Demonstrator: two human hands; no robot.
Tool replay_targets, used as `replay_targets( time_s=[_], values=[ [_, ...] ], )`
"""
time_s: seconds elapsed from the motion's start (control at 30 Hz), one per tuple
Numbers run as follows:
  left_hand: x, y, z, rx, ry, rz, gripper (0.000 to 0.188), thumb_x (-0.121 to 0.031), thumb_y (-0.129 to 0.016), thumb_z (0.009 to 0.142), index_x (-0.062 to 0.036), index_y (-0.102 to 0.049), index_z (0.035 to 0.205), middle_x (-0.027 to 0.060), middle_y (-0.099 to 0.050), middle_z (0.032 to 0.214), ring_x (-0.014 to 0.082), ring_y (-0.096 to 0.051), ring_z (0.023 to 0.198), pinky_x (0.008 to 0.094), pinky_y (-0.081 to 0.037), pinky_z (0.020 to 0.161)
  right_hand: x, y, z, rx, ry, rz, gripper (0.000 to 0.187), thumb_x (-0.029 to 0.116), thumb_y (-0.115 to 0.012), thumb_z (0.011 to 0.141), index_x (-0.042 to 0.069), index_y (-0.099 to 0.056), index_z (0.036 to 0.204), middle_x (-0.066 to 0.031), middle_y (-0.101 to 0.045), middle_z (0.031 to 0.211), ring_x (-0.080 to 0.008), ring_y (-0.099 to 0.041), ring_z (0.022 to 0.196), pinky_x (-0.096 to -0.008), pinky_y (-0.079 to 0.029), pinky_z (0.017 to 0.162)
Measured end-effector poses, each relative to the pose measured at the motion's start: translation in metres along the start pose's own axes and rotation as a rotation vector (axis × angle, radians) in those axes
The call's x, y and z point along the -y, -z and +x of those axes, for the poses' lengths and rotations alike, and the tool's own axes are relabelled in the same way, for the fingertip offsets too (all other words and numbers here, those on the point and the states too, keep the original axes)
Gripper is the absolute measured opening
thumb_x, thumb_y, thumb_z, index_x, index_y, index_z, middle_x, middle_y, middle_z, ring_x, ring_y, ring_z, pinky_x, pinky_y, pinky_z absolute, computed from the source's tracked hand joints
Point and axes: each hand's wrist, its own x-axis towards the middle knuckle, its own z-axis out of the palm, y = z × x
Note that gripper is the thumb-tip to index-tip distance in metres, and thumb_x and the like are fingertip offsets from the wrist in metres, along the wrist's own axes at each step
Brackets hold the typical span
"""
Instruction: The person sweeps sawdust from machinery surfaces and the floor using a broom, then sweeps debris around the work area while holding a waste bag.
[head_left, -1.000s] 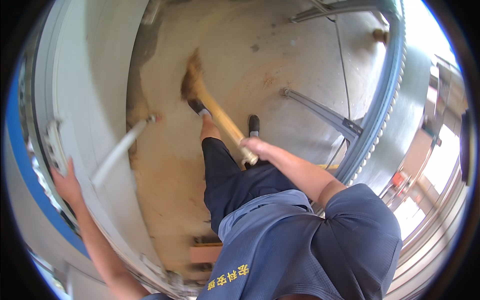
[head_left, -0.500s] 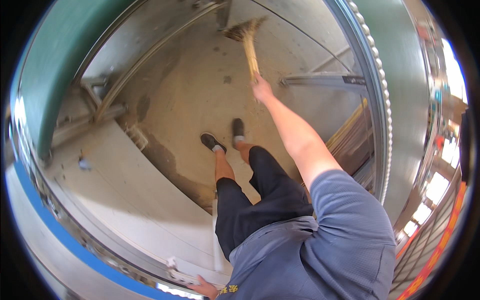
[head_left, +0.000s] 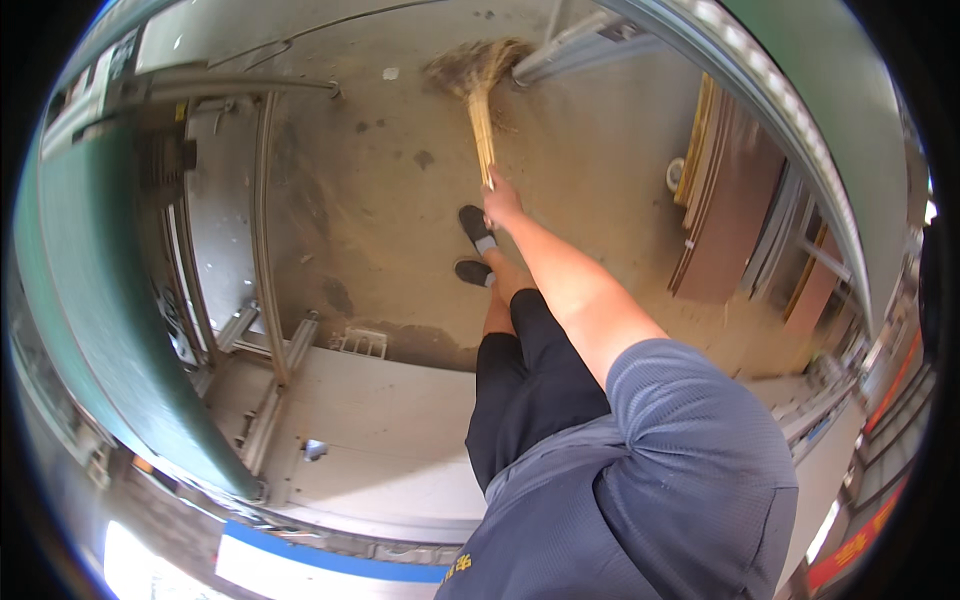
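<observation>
A straw broom (head_left: 481, 115) with a pale handle reaches out ahead of me, its frayed bristle head spread against the dusty floor (head_left: 400, 220) at the far side. My right hand (head_left: 502, 198) is wrapped round the end of the handle, with the arm stretched forward. The bristles are close to the foot of a grey metal leg (head_left: 560, 55). My left hand is out of view. Both my dark shoes stand on the floor below the broom handle.
Green conveyor belts on metal frames run along the left (head_left: 130, 300) and upper right. Flat brown boards (head_left: 735, 200) lean at the right. A pale panel (head_left: 390, 430) lies at lower left, beside a small white rack (head_left: 362, 343).
My view has turned to the right, bringing the leaning boards into sight. The right hand still grips the broom. My left hand, earlier at the white machine edge, has left the picture.
</observation>
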Motion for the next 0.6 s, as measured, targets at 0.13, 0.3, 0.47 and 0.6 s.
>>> replay_targets(
  time_s=[0.13, 0.3, 0.47, 0.6],
  values=[
    [-0.074, 0.076, -0.014, 0.074, 0.040, 0.197, 0.039, -0.029, -0.061, 0.086, 0.0022, -0.060, 0.109, 0.0144, -0.065, 0.098, 0.0194, -0.060, 0.092, 0.0327, -0.046, 0.081, -0.071, 0.041, -0.076, 0.046, -0.004, -0.152, 0.051, 0.025, -0.053, 0.088, 0.026, -0.041, 0.138, -0.0222, -0.060, 0.109, -0.0359, -0.059, 0.098, -0.0397, -0.046, 0.085],
    [-0.126, 0.154, 0.030, 0.075, -0.220, 0.570, 0.034, -0.023, -0.054, 0.088, 0.0014, -0.062, 0.109, 0.0129, -0.068, 0.091, 0.0205, -0.063, 0.086, 0.0327, -0.049, 0.077, -0.156, 0.135, -0.160, 0.148, -0.352, -0.267, 0.052, 0.026, -0.052, 0.087, 0.039, -0.039, 0.136, -0.0204, -0.059, 0.113, -0.0356, -0.059, 0.100, -0.0409, -0.046, 0.085],
    [-0.259, 0.184, 0.003, 0.039, -0.337, 0.770, 0.038, -0.026, -0.054, 0.086, -0.0009, -0.060, 0.113, 0.0121, -0.067, 0.084, 0.0201, -0.064, 0.076, 0.0323, -0.050, 0.072, -0.265, 0.186, -0.229, -0.053, -0.498, -0.441, 0.052, 0.020, -0.049, 0.088, 0.036, -0.039, 0.137, -0.0201, -0.062, 0.105, -0.0336, -0.062, 0.089, -0.0405, -0.049, 0.079],
    [-0.397, 0.200, -0.005, -0.332, -0.942, 1.077, 0.052, -0.024, -0.065, 0.079, -0.0026, -0.052, 0.124, 0.0191, -0.060, 0.116, 0.0306, -0.059, 0.108, 0.0365, -0.045, 0.094, -0.211, 0.209, -0.263, -0.254, -0.793, -0.009, 0.050, 0.015, -0.051, 0.088, 0.026, -0.044, 0.136, -0.0214, -0.064, 0.100, -0.0329, -0.064, 0.084, -0.0384, -0.050, 0.074]
  ],
)
